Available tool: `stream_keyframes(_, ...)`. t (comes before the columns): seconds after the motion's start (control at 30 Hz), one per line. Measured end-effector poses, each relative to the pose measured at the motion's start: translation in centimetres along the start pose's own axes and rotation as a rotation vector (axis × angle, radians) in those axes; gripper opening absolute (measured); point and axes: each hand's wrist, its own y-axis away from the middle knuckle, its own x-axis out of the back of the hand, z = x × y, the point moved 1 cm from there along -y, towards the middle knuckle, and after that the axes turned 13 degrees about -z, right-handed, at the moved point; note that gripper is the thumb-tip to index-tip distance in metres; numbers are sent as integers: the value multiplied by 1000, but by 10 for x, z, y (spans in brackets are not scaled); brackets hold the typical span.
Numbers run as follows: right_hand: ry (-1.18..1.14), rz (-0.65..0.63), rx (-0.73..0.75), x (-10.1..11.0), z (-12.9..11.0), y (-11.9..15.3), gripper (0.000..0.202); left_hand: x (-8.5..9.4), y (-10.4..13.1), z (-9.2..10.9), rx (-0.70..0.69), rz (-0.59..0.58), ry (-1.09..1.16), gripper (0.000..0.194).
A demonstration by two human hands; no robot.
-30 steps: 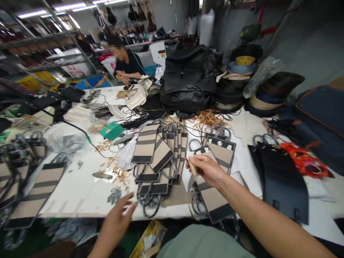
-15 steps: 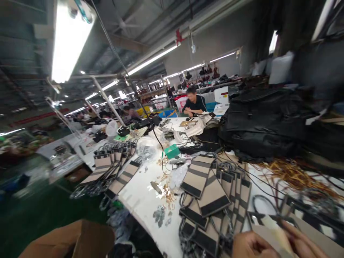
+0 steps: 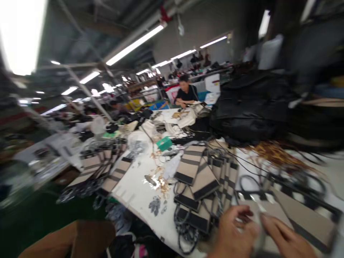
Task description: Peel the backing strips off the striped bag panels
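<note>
a broad white ceiling lamp [image 3: 21, 36] glares, burnt out. blur (worst toward the edges) smears the dim, bulky black bag [image 3: 249, 109].

Left hand [image 3: 236, 231] and right hand [image 3: 286, 236] blur, cut off below — any grip too smeared to tell.

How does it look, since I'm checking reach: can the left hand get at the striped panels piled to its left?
Probably yes: the pile lies beside the left hand, nothing visibly blocking, though blur hides its grip.
</note>
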Motion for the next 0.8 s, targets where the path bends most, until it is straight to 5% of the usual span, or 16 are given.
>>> stream_keyframes(0.1, -155, -172, -58, -8, -5, 7, 44, 8, -13, -2, 19, -46, 6, 29)
stream_keyframes(0.17, -156, -212, -35, -5, 16, -4, 36, 15, -36, -22, 121, -58, 108, 33)
stream_keyframes(0.33, 200, 134, -354, 28, 110, -16, 36, 10, -75, -90, 415, -57, 328, 42)
stream_keyframes(0.5, 340, 129, -552, 27, 157, -53, 59, -3, -103, -129, 497, -14, 262, 40)
stream_keyframes(0.63, 163, 190, -638, 23, 164, -74, 42, -3, -120, -136, 473, -31, 175, 37)
stream_keyframes(0.8, -299, 235, -388, 43, 156, -53, 34, -7, -119, -113, 263, -30, -28, 24)
